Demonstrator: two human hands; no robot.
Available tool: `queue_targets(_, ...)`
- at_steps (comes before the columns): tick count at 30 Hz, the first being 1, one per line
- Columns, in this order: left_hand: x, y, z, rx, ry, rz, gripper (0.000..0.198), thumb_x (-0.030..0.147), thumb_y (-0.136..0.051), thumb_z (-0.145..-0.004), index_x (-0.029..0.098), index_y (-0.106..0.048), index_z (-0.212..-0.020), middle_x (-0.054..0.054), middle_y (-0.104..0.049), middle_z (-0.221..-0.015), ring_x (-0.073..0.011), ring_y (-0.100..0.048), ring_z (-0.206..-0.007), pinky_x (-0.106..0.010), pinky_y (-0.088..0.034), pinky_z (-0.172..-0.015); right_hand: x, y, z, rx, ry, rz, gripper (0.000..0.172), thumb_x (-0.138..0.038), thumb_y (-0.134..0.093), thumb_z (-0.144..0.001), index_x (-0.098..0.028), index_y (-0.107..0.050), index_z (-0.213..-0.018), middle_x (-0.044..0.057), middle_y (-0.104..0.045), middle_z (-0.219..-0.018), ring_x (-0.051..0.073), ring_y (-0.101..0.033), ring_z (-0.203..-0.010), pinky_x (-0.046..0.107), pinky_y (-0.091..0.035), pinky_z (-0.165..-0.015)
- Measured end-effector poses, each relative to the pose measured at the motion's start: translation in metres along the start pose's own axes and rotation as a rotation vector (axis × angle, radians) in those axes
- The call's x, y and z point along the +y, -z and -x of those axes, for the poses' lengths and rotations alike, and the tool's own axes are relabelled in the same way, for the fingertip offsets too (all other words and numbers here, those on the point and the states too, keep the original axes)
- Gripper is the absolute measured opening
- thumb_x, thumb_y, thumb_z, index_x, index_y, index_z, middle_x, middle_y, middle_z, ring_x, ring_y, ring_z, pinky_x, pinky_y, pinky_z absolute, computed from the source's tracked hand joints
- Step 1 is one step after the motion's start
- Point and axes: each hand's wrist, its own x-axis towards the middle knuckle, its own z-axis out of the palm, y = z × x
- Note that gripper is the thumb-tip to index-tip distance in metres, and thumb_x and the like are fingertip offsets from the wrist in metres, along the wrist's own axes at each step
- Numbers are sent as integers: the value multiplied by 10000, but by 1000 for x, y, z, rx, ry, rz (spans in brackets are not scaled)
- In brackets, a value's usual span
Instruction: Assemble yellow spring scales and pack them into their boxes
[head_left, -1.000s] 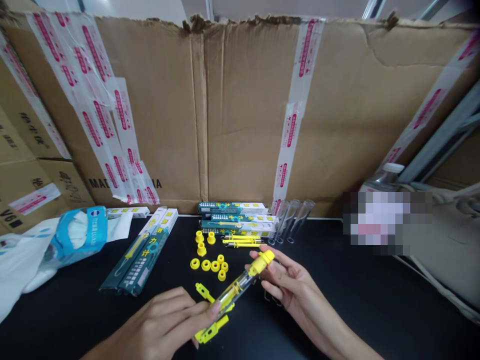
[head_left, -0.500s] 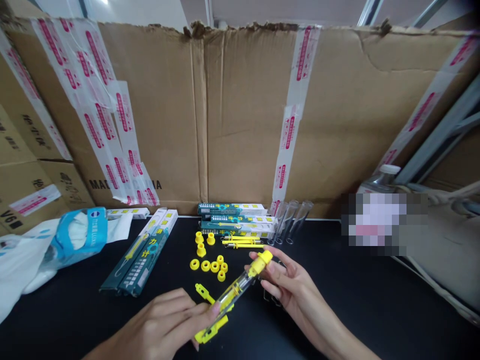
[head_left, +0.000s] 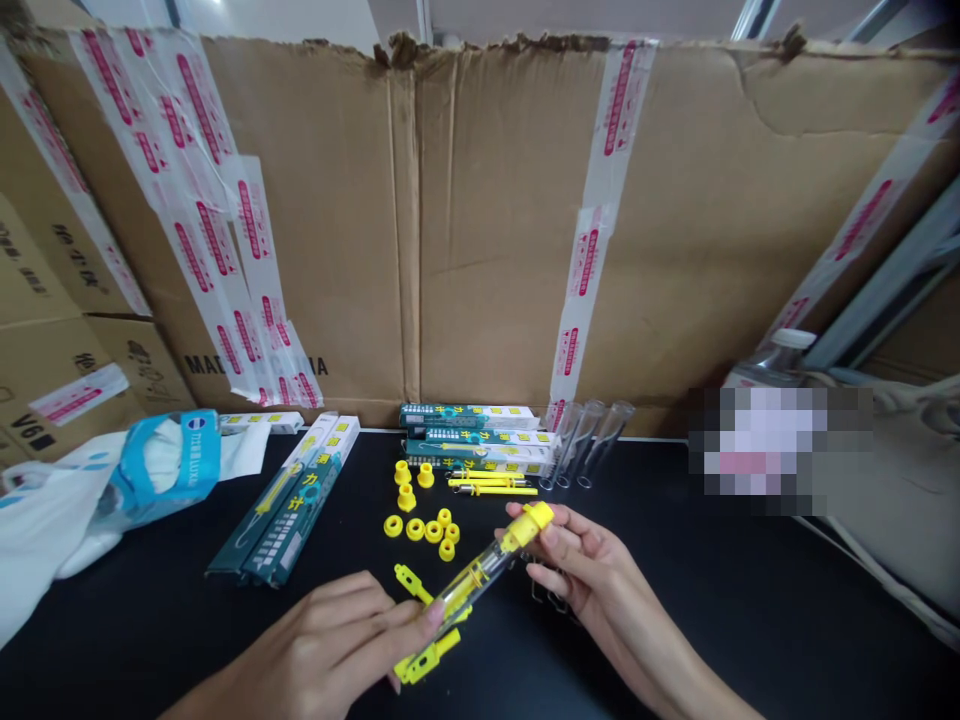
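Both my hands hold one clear plastic tube point(head_left: 474, 580) with yellow parts, slanted over the black table point(head_left: 750, 610). My left hand point(head_left: 337, 640) pinches its lower end, where a yellow hook piece point(head_left: 424, 662) sticks out. My right hand point(head_left: 581, 565) closes its fingers on the upper end at the yellow cap point(head_left: 529, 522). A loose yellow strip point(head_left: 411, 582) lies just behind the tube.
Several small yellow caps and rings point(head_left: 424, 525) lie behind the hands, with yellow rods point(head_left: 491, 485), green boxes point(head_left: 476, 435), clear tubes point(head_left: 581, 445) and flat green boxes point(head_left: 292, 505). A blue-and-white bag point(head_left: 161, 465) lies left. A cardboard wall point(head_left: 480, 230) stands behind.
The hands and the tube have stayed nearly still; only the view has shifted slightly.
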Motion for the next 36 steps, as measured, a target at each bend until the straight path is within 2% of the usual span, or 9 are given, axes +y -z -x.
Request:
queue_targets(4,0,-1,1,-13,5,11,344,63,-421,-1032,66,-529,-1358,-84,-754,-868,-166,-663,-689,-288,-545,-635,0,0,0,26,-5,-12,177,-294,-837,-788,-168,-747,-875,85,-783,-1105,190,-756,-925,187,-620,-697)
queue_targets(6,0,-1,3,-18,6,4,348,62,-430,-1029,65,-529,-1363,-82,-754,-864,-165,-666,-688,-283,-548,-632,0,1,0,23,-8,-28,198,-280,-841,-785,-176,-747,-924,83,-782,-1116,195,-759,-927,192,-624,-696)
queue_targets(11,-2,-4,13,-30,17,-93,371,55,-414,-1029,83,-538,-1377,-106,-770,-974,-175,-705,-778,-310,-588,-748,-2,1,3,-20,-27,-81,591,-240,-841,-787,-278,-603,-1327,59,-765,-1178,235,-751,-1007,260,-651,-717)
queue_targets(15,-3,-3,14,3,19,-118,348,63,-428,-1025,94,-574,-1339,-108,-777,-985,-177,-718,-804,-324,-602,-795,-2,-1,4,-53,-29,-76,664,-225,-826,-803,-308,-544,-1398,53,-743,-1230,247,-735,-1052,282,-657,-722)
queue_targets(21,-1,-1,13,-33,15,-140,356,75,-381,-1044,103,-582,-1337,-102,-782,-1020,-185,-733,-851,-331,-609,-817,-1,-2,4,-67,-29,-79,588,-236,-814,-817,-318,-591,-1355,43,-747,-1219,250,-729,-1067,287,-655,-733)
queue_targets(27,-4,-1,21,-101,14,-137,387,65,-394,-1034,96,-532,-1394,-114,-778,-1034,-196,-733,-907,-347,-602,-866,1,1,3,-84,-30,-45,322,-259,-785,-848,-214,-712,-1158,67,-747,-1210,229,-733,-1049,243,-640,-751)
queue_targets(32,-3,-1,14,-32,20,-114,365,68,-412,-1031,95,-563,-1362,-95,-780,-948,-177,-733,-825,-316,-610,-825,6,1,2,-45,-34,-115,147,-239,-809,-822,-195,-689,-896,52,-756,-1188,210,-739,-1031,213,-626,-741)
queue_targets(34,-1,-2,11,-19,20,-114,354,72,-408,-1032,86,-578,-1342,-90,-776,-915,-169,-725,-772,-297,-613,-775,6,2,2,-30,-44,-139,166,-229,-814,-816,-190,-653,-812,47,-764,-1169,206,-744,-1021,201,-622,-731)
queue_targets(36,-1,-3,9,-6,8,-106,339,70,-413,-1029,73,-594,-1316,-88,-772,-883,-165,-712,-723,-286,-610,-712,6,2,2,-29,-50,-141,161,-227,-812,-818,-187,-656,-819,50,-767,-1162,210,-747,-1019,196,-620,-730)
